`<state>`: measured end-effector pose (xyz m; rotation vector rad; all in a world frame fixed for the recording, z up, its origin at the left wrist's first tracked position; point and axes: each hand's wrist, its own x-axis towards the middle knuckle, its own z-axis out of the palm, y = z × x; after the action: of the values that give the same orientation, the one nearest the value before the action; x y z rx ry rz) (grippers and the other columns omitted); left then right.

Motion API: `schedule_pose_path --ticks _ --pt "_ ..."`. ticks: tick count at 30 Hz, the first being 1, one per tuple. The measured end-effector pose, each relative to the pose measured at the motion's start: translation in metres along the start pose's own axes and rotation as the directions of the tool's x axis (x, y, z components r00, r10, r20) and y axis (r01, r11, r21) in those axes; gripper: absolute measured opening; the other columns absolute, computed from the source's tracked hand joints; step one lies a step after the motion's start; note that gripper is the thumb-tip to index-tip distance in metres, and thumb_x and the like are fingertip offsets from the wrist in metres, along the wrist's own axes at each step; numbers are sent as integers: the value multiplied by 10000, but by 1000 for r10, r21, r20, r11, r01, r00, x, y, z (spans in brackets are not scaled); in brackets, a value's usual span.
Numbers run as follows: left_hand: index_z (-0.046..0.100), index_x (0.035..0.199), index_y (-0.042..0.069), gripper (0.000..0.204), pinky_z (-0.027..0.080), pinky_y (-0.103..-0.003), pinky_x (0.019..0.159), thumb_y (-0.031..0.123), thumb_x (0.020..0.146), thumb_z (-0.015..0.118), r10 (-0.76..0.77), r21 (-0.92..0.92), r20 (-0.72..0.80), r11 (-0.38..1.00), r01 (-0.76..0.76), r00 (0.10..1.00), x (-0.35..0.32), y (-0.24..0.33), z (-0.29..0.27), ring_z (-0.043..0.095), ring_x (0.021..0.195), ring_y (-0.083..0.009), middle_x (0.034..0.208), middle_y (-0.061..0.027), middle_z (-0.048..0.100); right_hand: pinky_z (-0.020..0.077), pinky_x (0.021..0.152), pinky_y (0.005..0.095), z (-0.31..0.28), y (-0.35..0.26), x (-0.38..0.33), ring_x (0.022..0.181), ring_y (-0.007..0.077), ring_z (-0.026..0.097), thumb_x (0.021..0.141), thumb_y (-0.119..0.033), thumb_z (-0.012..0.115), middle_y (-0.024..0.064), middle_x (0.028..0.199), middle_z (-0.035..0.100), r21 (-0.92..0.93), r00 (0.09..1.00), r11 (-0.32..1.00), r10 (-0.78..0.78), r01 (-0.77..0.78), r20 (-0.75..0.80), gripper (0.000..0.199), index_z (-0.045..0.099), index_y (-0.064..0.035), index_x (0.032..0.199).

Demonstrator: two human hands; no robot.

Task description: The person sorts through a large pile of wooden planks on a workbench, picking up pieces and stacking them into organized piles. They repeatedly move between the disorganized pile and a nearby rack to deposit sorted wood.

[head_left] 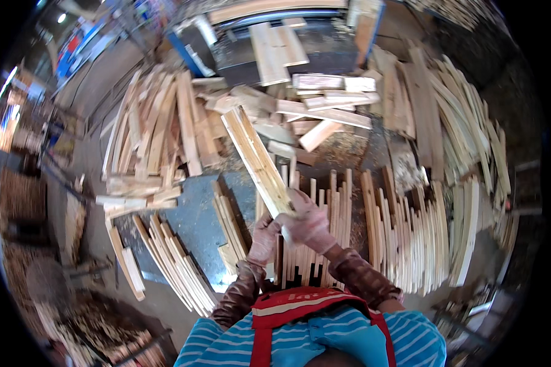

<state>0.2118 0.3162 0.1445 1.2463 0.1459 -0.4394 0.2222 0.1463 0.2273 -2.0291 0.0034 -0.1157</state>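
Note:
A pale wooden board (255, 160) with lengthwise lines on its face slants up and away to the left in front of me. It may be several strips held side by side; I cannot tell which. My right hand (306, 223), in a light work glove, is closed around its near end. Just beside it, my left hand (264, 237), gloved too, is closed at the same end from the left. Below and around both hands, narrow wooden strips (330, 214) stand in a row, partly hidden by my hands and forearms.
More strips lean in groups at the left (174, 266) and right (410, 244). Longer boards are piled at the far left (156, 122) and far right (434, 110). Short offcuts (324, 116) lie ahead on the sawdust-strewn table (193, 211). A machine bed (236, 52) with boards stands beyond.

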Motion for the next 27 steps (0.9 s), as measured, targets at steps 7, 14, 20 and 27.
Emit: schedule_pose_path --ticks 7,14,20,27 --pt "563 1339 -29 387 518 -325 968 37 966 639 -95 243 388 970 -3 917 -37 -6 65 629 1080 -179 1177 -81 668 482 1021 437 -49 20 -54 1217 397 569 707 -416 799 266 1365 530 -30 879 884 460 -467 -127 1078 242 -60 1559" --pt "96 1619 87 885 338 -396 1152 311 969 652 -62 326 -133 940 103 989 29 -49 -30 413 1386 -295 1608 -160 294 523 925 438 -185 56 -174 1071 376 634 713 -383 828 239 1162 632 185 577 742 630 -644 -519 807 470 -63 1362" --pt "318 1523 25 833 461 -492 1037 495 911 632 -178 475 -386 803 361 905 40 -63 -46 533 1250 -351 1494 -189 441 546 876 458 -301 117 -284 1022 371 657 770 -375 819 213 1165 625 85 248 508 552 -857 -796 787 449 -88 1403" --pt "509 1410 38 639 495 -460 955 444 929 621 -338 405 -317 797 448 886 45 -60 -50 583 1159 -303 1361 -153 569 551 785 502 -472 196 -341 968 369 664 925 -205 580 150 1079 651 -234 270 184 204 -955 -941 263 560 -163 1184"
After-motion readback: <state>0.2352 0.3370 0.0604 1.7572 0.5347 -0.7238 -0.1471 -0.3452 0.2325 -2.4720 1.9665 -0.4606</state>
